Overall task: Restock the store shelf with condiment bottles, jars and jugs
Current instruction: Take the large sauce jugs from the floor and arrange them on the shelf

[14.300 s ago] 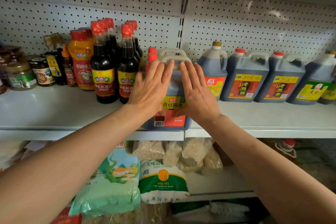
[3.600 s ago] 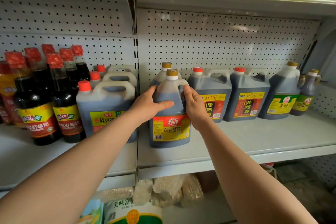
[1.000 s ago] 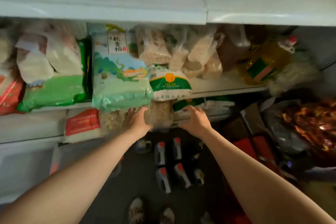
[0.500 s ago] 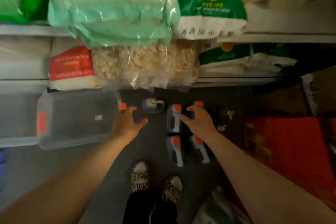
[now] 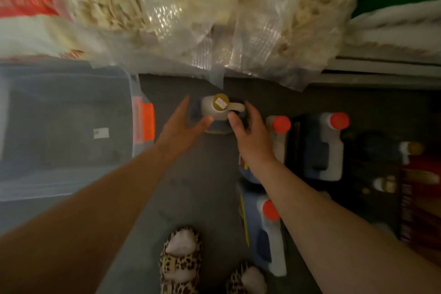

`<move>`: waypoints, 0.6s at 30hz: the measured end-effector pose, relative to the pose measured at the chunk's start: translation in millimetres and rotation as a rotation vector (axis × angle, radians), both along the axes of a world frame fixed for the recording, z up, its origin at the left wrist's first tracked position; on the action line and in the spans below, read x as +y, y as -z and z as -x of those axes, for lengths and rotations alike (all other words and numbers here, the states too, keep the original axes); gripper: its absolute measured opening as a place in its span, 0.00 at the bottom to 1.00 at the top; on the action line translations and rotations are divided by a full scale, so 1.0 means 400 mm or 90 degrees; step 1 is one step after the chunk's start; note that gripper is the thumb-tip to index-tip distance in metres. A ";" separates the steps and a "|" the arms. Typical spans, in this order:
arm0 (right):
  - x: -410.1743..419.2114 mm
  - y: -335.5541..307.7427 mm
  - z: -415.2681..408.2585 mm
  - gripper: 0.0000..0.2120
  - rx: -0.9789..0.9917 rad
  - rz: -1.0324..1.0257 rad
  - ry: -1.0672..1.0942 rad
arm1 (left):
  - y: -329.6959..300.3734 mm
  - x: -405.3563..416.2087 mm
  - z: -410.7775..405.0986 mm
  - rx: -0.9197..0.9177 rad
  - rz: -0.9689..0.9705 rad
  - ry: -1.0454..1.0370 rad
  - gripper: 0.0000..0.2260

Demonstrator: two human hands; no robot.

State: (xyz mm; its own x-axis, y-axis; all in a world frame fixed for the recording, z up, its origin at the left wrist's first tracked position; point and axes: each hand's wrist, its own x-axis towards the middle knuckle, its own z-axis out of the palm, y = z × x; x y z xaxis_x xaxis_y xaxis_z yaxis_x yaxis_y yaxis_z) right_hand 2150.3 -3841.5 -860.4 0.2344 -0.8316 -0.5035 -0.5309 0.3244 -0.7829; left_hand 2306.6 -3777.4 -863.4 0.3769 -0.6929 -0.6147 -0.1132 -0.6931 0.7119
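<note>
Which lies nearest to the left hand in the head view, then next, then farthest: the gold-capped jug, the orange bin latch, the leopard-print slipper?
1. gold-capped jug: just right of the left hand, by its fingertips.
2. orange bin latch: a little to the left, on the clear bin.
3. leopard-print slipper: farthest, at the bottom of the view.

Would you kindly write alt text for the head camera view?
Seen from above, a person's left hand and right hand reach open around a gold-capped dark jug on the grey floor. Red-capped blue jugs stand to its right, a clear plastic bin to its left.
</note>
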 end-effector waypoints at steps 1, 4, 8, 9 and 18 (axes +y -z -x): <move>-0.002 0.024 -0.005 0.32 -0.025 0.004 0.012 | 0.030 -0.011 -0.003 0.022 0.019 -0.005 0.40; -0.009 0.069 -0.013 0.27 -0.071 0.028 0.039 | 0.089 -0.038 -0.001 0.065 0.058 -0.008 0.43; -0.010 0.096 -0.017 0.25 -0.119 0.004 0.064 | 0.126 -0.047 -0.003 0.099 0.094 -0.029 0.48; -0.012 0.098 -0.019 0.25 -0.131 -0.002 0.065 | 0.133 -0.049 -0.008 0.096 0.104 -0.031 0.47; -0.026 0.099 -0.030 0.29 -0.148 -0.061 0.065 | 0.148 -0.054 -0.029 0.089 0.132 -0.024 0.41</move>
State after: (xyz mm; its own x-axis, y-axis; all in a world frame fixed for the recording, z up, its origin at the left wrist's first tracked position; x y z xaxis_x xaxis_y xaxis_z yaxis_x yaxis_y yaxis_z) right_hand 2162.5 -3851.9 -900.1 0.2700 -0.8079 -0.5237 -0.3005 0.4461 -0.8431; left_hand 2318.2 -3799.0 -922.6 0.3257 -0.7968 -0.5090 0.0199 -0.5325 0.8462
